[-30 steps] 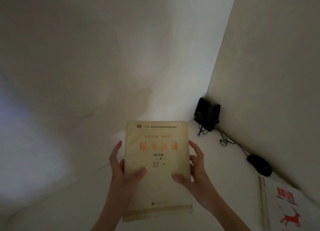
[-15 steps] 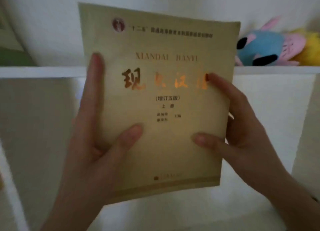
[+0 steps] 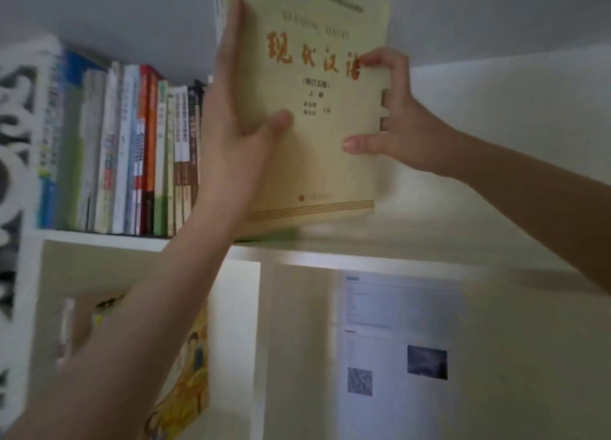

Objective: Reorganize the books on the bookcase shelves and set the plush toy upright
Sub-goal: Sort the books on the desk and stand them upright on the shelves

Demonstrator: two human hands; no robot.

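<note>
Head view: both hands hold a yellow textbook (image 3: 317, 115) upright above a white shelf (image 3: 297, 251). The left hand (image 3: 238, 119) grips its spine edge, the right hand (image 3: 396, 122) pinches its open edge. A row of books (image 3: 132, 152) stands just left.

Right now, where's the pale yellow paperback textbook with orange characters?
Head view, upper centre: pale yellow paperback textbook held upright between left hand and right hand, just right of the row of standing books.

The book (image 3: 317, 109) stands above the shelf board (image 3: 363, 257), right of the book row (image 3: 132, 148).
</note>
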